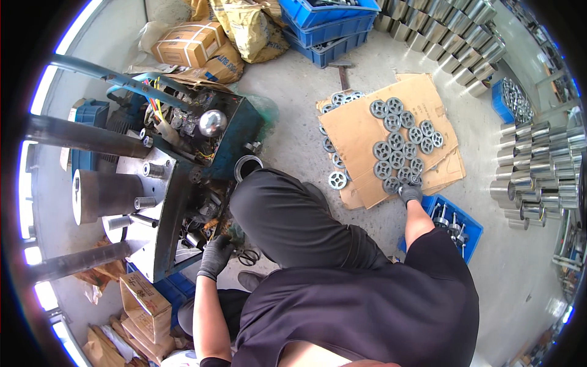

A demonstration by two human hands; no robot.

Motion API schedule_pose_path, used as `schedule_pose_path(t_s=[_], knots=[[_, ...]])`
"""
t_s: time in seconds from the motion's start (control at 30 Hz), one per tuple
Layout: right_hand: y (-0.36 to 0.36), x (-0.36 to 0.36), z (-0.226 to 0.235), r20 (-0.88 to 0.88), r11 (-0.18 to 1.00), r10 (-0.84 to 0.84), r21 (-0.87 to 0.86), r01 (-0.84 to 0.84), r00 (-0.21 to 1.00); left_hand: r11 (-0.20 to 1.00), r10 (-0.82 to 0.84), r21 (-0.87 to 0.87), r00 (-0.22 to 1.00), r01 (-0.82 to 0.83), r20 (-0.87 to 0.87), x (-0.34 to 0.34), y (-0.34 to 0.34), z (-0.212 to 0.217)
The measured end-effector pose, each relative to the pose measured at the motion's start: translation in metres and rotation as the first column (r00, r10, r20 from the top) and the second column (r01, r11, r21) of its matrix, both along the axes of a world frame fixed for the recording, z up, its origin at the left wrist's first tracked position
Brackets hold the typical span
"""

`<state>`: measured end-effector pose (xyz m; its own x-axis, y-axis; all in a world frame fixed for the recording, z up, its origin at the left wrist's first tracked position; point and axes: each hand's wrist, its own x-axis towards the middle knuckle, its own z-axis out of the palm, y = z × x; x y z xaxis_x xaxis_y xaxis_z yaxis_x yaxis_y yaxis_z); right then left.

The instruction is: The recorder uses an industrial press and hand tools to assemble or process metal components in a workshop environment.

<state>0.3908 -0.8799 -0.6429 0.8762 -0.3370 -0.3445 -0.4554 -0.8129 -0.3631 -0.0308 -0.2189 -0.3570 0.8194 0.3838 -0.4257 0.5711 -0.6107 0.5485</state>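
My right hand, in a grey glove, reaches to the near edge of a cardboard sheet. Its fingers close on the rim of a spoked metal wheel. Several similar grey wheels lie flat in a cluster on the sheet, and others show from under its left side. My left hand, also gloved, hangs beside my knee near the steel machine table. Its fingers are loosely bent and apart, with nothing visible in them. Next to it is a black-handled pair of scissors.
A blue crate with metal parts stands beside my right arm. Stacked shiny cylinders line the right side. A hammer lies beyond the cardboard. Blue crates and sacks stand at the back. Thick steel bars jut out at left.
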Motion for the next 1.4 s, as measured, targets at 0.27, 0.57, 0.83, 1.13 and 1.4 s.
schedule_pose_path(t_s=[0.27,0.57,0.83,1.13,1.4], knots=[[0.070,-0.002,0.100,-0.377,0.900,0.282,-0.215,-0.380,0.882,0.995,-0.051,0.092,0.999,0.050,0.011,0.012,-0.009,0.041],[0.079,-0.061,0.122,-0.116,0.945,0.276,-0.147,-0.291,0.954,0.981,-0.109,0.173,0.987,0.087,0.117,0.021,-0.019,0.095],[0.102,-0.029,0.165,-0.100,0.753,0.603,-0.253,-0.607,0.791,0.949,-0.205,0.273,0.966,0.157,0.156,0.013,-0.016,0.110],[0.244,-0.040,0.029,0.092,0.548,0.835,-0.073,-0.833,0.542,0.929,-0.256,0.281,0.966,0.239,0.022,0.019,-0.022,0.106],[0.275,0.021,-0.070,0.201,0.393,0.701,0.692,-0.606,0.684,0.926,-0.246,0.300,0.969,0.228,0.022,0.024,-0.013,0.111]])
